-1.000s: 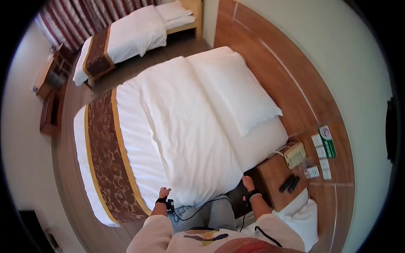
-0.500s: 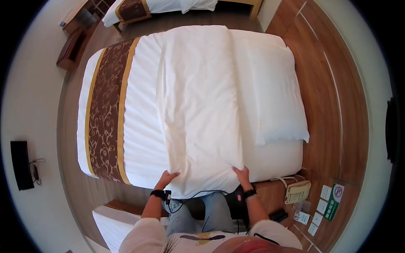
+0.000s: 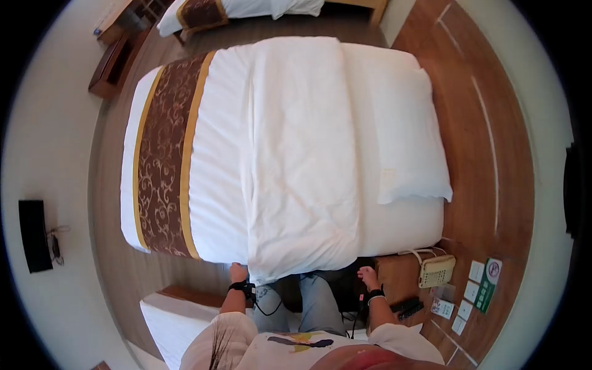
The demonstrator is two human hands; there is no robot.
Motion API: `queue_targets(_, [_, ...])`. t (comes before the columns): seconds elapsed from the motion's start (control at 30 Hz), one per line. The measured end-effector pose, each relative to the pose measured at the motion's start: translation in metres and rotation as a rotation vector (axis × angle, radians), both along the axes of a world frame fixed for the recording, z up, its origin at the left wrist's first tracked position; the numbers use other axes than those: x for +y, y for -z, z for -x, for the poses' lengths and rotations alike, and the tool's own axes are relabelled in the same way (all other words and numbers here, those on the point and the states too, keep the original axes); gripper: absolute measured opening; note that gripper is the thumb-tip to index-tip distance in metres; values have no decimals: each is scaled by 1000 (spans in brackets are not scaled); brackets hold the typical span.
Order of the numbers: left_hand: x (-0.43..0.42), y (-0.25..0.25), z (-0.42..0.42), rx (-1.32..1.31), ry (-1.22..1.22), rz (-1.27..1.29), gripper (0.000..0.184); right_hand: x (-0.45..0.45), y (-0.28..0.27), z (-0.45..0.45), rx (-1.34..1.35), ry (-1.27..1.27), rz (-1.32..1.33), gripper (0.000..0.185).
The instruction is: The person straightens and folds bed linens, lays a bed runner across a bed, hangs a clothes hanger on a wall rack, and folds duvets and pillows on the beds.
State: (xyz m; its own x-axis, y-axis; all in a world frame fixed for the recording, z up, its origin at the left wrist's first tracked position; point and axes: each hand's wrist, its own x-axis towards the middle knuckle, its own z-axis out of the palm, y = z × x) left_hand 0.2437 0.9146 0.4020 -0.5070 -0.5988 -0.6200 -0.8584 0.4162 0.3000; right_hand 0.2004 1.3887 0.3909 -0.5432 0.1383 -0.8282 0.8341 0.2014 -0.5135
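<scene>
A white duvet [image 3: 302,148] lies folded back across the middle of the bed, its near corner hanging over the side. My left hand [image 3: 237,272] is loosely curled beside that hanging corner, just off the mattress edge, and nothing shows in it. Right of the duvet's near edge, my right hand [image 3: 368,277] has its fingers curled in, apart from the cloth and near the bedside cabinet. A black strap with a small device and cable sits on each wrist. The white pillow [image 3: 410,135] rests at the head end, and a brown and gold bed runner [image 3: 165,160] crosses the foot end.
A cream telephone [image 3: 436,271] stands on the wooden bedside cabinet [image 3: 394,271], near dark remotes [image 3: 408,307]. Behind my legs is another white bed [image 3: 176,320]. A further bed [image 3: 253,9] stands beyond, and a wood panel headboard [image 3: 487,154] lines the right wall.
Both hands have let go of the duvet's near edge and drawn apart, the left slightly left, the right slightly right. The duvet's near part lies flatter, with its corner drooping.
</scene>
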Motion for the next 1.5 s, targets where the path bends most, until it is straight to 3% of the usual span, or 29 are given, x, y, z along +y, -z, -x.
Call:
queue_targets(0.07, [-10,-12,23,57,10,66,21,-7,-43,-12,14,35,26,18])
queue_targets(0.17, [-7,-63,77,415,-252,-612,21,-17,-102,-36,-38,104,75,19])
queue_targets(0.27, [21,-123,135,587,87,-624,18,-21,-148,-76,151,235,-9,21])
queue_targets(0.33, [38,-150,162,694,306,-717,17,-37,-178,-108,375,470,37,23])
queue_targets(0.4, [55,-191,179,707,514,-809,17,-50,-189,-153,611,457,-46,21])
queue_targets(0.5, [75,-231,192,637,848,-1006,18,-109,-201,-229,705,994,-172,20])
queue_targets(0.57, [80,-246,198,561,1011,-1094,18,-166,-240,-272,402,1088,-329,23])
queue_targets(0.6, [81,-259,199,566,1129,-1062,18,-198,-245,-298,405,1206,-320,23])
queue_targets(0.63, [84,-249,205,542,1108,-1149,18,-229,-247,-321,408,1314,-307,23])
queue_targets(0.73, [95,-256,194,409,1071,-1070,15,-319,-225,-390,362,1634,-298,19])
queue_targets(0.83, [101,-252,184,170,1006,-1080,12,-426,-250,-415,367,1921,-290,19])
queue_targets(1.0, [116,-295,149,-189,1420,-1113,12,-568,-343,-364,267,2394,-461,20])
queue_targets(1.07, [110,-335,119,-406,1654,-1166,14,-627,-404,-320,221,2521,-538,19])
queue_targets(1.13, [95,-370,104,-649,1881,-1205,18,-675,-419,-268,252,2618,-590,19])
queue_targets(1.2, [96,-371,101,-754,2060,-1240,18,-684,-418,-224,232,2685,-559,20])
queue_targets(1.23, [96,-373,98,-805,2166,-1233,18,-710,-364,-222,173,2342,-857,22])
queue_targets(1.27, [98,-374,93,-839,2178,-1246,18,-698,-378,-202,229,2625,-657,22])
queue_targets(1.37, [120,-346,89,-891,2238,-1179,17,-655,-357,-177,194,2603,-600,21])
queue_targets(1.5, [160,-283,106,-927,2156,-1089,16,-562,-293,-170,388,2625,-413,26])
